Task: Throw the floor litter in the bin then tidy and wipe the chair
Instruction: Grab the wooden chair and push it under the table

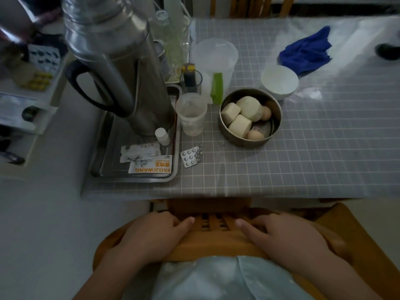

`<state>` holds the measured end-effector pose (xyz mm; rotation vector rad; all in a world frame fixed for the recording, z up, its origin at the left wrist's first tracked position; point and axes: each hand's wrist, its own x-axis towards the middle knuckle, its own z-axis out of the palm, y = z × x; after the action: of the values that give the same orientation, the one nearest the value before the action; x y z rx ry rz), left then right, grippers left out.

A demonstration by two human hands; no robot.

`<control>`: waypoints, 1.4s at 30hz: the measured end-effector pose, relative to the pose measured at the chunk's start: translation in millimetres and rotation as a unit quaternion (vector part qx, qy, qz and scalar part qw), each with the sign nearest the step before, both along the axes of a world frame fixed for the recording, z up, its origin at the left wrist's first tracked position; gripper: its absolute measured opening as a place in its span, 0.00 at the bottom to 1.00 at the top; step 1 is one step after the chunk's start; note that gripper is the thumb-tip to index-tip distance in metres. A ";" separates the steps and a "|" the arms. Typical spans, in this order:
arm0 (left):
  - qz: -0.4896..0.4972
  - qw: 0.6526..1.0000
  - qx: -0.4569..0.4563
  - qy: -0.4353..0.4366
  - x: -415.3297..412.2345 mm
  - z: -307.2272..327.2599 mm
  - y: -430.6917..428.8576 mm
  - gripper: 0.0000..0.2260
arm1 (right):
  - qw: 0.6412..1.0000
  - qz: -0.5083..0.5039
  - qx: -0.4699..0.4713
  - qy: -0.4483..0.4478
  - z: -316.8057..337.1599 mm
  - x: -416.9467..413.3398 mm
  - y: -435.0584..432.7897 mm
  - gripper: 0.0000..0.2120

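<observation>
A wooden chair [216, 239] stands pushed up against the near edge of the table, its slatted back right below me. My left hand [151, 232] and my right hand [285, 234] both rest on the chair's top rail, fingers curled over it and gripping. A crumpled blue cloth [307, 50] lies on the table at the far right. No floor litter or bin shows in the view.
The table [303, 159] has a grey checked cover. On it stand a metal bowl of food [251, 118], a white cup [279, 81], plastic cups, pill blisters [191, 158] and a steel tray [173, 174] with a tall flask [116, 61]. Pale floor lies left.
</observation>
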<state>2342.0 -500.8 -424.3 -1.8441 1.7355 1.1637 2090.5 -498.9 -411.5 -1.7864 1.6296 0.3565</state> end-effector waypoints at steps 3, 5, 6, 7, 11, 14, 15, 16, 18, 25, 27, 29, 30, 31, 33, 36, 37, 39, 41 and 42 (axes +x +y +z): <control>0.001 1.000 -0.015 -0.008 -7.3 3.8 -2.5 0.28 | 1.000 -0.010 -0.001 -0.014 -1.3 -7.1 2.1 0.39; 0.015 1.000 -0.021 -0.012 -12.1 4.4 -2.2 0.28 | 1.000 -0.012 -0.007 -0.021 -1.8 -13.6 1.7 0.35; 0.022 1.000 -0.017 -0.012 -15.4 4.6 -1.1 0.26 | 1.000 -0.013 -0.010 -0.026 -1.1 -17.1 1.6 0.33; 0.028 0.999 -0.015 -0.013 -19.2 5.7 -0.6 0.25 | 0.999 -0.015 -0.013 -0.031 -0.7 -20.5 1.5 0.31; 0.050 0.999 -0.021 -0.006 -35.5 6.1 1.1 0.18 | 0.999 -0.016 -0.025 -0.039 -8.8 -31.3 2.4 0.33; 0.054 0.998 -0.017 -0.022 -46.3 0.1 2.8 0.15 | 0.999 -0.017 -0.025 -0.041 -16.5 -41.6 3.9 0.31; 0.056 0.998 -0.020 -0.027 -49.0 -1.9 2.7 0.15 | 0.999 -0.018 -0.025 -0.043 -18.0 -43.7 4.6 0.30; 0.058 0.998 -0.023 -0.031 -50.7 -3.6 2.2 0.14 | 0.998 -0.019 -0.024 -0.047 -19.0 -45.2 4.4 0.30; 0.061 0.997 -0.027 -0.040 -53.2 -4.9 -2.4 0.14 | 0.998 -0.018 -0.020 -0.052 -19.4 -45.8 -0.5 0.29; 0.071 0.995 -0.039 -0.049 -54.5 -6.4 -24.9 0.19 | 0.998 -0.016 -0.038 -0.051 -17.3 -44.3 -25.9 0.27; 0.070 0.995 -0.051 -0.051 -56.0 -5.8 -29.7 0.18 | 0.998 -0.017 -0.044 -0.049 -20.1 -42.3 -29.7 0.28; 0.065 0.995 -0.056 -0.054 -56.7 -4.4 -35.2 0.17 | 0.998 -0.014 -0.047 -0.043 -22.7 -41.3 -32.4 0.29; 0.062 0.994 -0.063 -0.056 -57.3 -3.7 -36.5 0.18 | 0.998 -0.013 -0.048 -0.040 -23.3 -40.8 -32.8 0.29; 0.062 0.993 -0.080 -0.061 -58.2 -3.0 -36.8 0.18 | 0.998 -0.013 -0.049 -0.038 -23.3 -40.4 -33.1 0.29; 0.067 0.982 -0.152 -0.086 -59.8 -0.6 -35.3 0.19 | 0.998 -0.017 -0.053 -0.035 -23.7 -39.8 -32.6 0.29; 0.065 0.962 -0.233 -0.126 -59.1 -1.4 -29.8 0.18 | 0.998 -0.023 -0.058 -0.025 -22.5 -39.3 -31.5 0.29; 0.052 0.958 -0.253 -0.123 -57.9 -3.4 -27.8 0.18 | 0.998 -0.022 -0.061 -0.019 -21.4 -38.8 -31.5 0.29; 0.029 0.949 -0.298 -0.100 -57.3 -3.3 -25.9 0.17 | 0.998 -0.019 -0.062 -0.013 -19.5 -37.9 -31.6 0.28; 0.022 0.940 -0.332 -0.076 -56.9 -1.8 -25.0 0.15 | 0.998 -0.015 -0.058 -0.009 -17.9 -37.4 -31.6 0.27; 0.015 0.938 -0.340 -0.070 -56.4 -2.1 -23.7 0.15 | 0.998 -0.010 -0.058 -0.004 -17.6 -37.3 -31.2 0.27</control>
<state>2285.6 -524.5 -426.4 -2.2546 2.2032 0.4266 2053.2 -530.1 -429.1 -1.8521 1.6921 0.2483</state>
